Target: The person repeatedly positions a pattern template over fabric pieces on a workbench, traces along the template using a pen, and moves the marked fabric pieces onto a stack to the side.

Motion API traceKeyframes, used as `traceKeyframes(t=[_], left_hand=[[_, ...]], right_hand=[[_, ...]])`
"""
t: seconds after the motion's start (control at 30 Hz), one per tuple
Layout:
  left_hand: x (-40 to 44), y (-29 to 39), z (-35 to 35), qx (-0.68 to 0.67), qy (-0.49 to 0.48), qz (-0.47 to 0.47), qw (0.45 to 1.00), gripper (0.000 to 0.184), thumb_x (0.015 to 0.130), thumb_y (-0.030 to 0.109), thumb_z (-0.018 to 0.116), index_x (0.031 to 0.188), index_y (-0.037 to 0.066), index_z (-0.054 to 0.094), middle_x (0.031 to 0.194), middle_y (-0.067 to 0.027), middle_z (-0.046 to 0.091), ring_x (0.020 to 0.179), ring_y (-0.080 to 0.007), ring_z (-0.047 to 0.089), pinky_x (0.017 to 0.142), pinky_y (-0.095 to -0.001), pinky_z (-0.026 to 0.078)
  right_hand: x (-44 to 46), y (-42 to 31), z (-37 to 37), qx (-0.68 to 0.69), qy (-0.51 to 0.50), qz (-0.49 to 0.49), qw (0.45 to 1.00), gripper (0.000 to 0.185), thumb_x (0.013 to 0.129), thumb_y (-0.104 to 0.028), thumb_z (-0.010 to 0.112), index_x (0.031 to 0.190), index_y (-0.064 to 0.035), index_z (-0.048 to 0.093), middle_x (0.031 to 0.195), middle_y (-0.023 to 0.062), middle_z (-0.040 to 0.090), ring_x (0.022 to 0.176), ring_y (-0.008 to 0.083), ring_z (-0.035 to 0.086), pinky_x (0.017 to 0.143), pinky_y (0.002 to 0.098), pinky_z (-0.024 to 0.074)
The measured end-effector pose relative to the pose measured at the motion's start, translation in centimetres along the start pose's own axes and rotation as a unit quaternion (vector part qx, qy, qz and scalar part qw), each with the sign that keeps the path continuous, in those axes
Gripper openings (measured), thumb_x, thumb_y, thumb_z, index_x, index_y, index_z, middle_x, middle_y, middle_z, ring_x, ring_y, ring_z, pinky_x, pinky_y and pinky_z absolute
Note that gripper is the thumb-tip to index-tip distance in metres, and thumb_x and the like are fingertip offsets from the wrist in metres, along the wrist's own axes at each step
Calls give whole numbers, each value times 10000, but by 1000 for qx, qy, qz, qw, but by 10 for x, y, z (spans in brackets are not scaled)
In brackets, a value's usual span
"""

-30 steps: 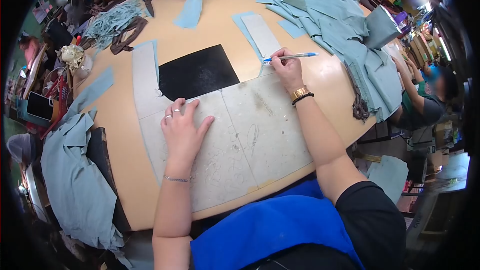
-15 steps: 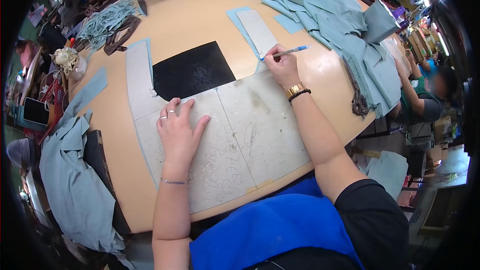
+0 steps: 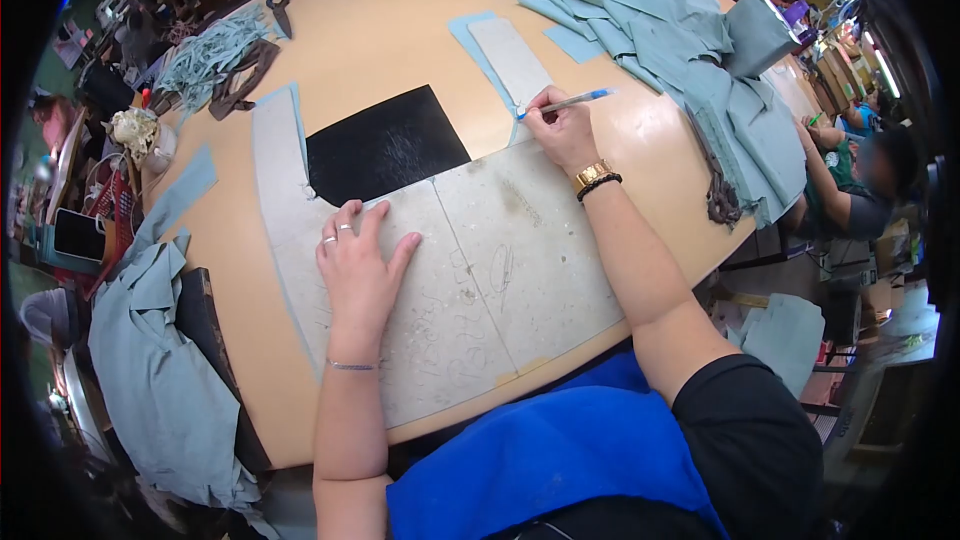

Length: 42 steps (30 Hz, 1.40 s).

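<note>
The left hand (image 3: 360, 265), two rings on it, lay with fingers parted on the one grey template (image 3: 545, 280). The right hand (image 3: 563, 133) pinched one pen (image 3: 582, 100), point down where the template's right arm began. The template covered the near middle of the table (image 3: 400, 50) — two arms reaching far, one black sheet (image 3: 388, 145) between them. Far left lay one pair of scissors (image 3: 282, 10) beside one tangle of strips (image 3: 210, 55); far right, one blue-green heap (image 3: 650, 25).

Faint, illegible handwriting (image 3: 445, 330) on the grey template (image 3: 550, 285)
</note>
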<state>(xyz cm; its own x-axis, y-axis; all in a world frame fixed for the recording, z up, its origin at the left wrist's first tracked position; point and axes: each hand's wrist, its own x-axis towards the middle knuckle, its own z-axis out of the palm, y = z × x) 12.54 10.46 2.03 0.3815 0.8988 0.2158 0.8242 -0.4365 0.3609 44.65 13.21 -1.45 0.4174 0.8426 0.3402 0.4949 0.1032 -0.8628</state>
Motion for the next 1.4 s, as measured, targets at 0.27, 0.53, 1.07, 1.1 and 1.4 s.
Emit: traceKeyframes(t=[0.27, 0.53, 1.07, 1.1, 1.4], left_hand=[[0, -44, -23, -88, -29, -1, 996, 538, 808, 186, 723, 1308, 100, 544, 1354, -190, 471, 1235, -353, 465, 1038, -444, 394], [-12, -105, -28, 21, 24, -106, 994, 930, 697, 489, 788, 1412, 36, 404, 1420, -173, 409, 1358, -336, 329, 1110, -542, 229], [-11, -104, -27, 53, -4, -167, 985, 1060, 669, 608, 747, 1450, 27, 328, 1451, -133, 341, 1392, -295, 288, 1097, -659, 132], [-11, -103, -27, 48, -7, -169, 984, 1058, 670, 605, 750, 1450, 28, 329, 1455, -133, 340, 1395, -296, 286, 1099, -657, 129], [-9, -108, -28, 23, -12, -174, 984, 1059, 669, 593, 761, 1456, 30, 328, 1463, -139, 338, 1403, -297, 278, 1116, -634, 104]], right_hand=[[-24, -10, -41, 161, 53, 130, 977, 223, 863, -219, 661, 968, -25, 626, 833, 37, 662, 701, 83, 570, 655, 247, 476], [-97, -26, -95, -252, -48, 64, 964, 333, 793, -214, 773, 1036, -39, 627, 924, 95, 668, 914, 181, 627, 814, 305, 503], [-80, -10, -88, -89, -5, 169, 982, 520, 738, -179, 843, 1164, 16, 617, 972, 26, 574, 879, 106, 541, 815, 249, 472], [-81, -7, -87, -108, -9, 172, 979, 531, 731, -190, 849, 1163, 15, 620, 964, 22, 573, 864, 106, 540, 803, 249, 470], [-78, -16, -87, -188, -37, 178, 965, 550, 700, -270, 870, 1130, -7, 650, 889, 6, 565, 757, 108, 518, 713, 255, 458]])
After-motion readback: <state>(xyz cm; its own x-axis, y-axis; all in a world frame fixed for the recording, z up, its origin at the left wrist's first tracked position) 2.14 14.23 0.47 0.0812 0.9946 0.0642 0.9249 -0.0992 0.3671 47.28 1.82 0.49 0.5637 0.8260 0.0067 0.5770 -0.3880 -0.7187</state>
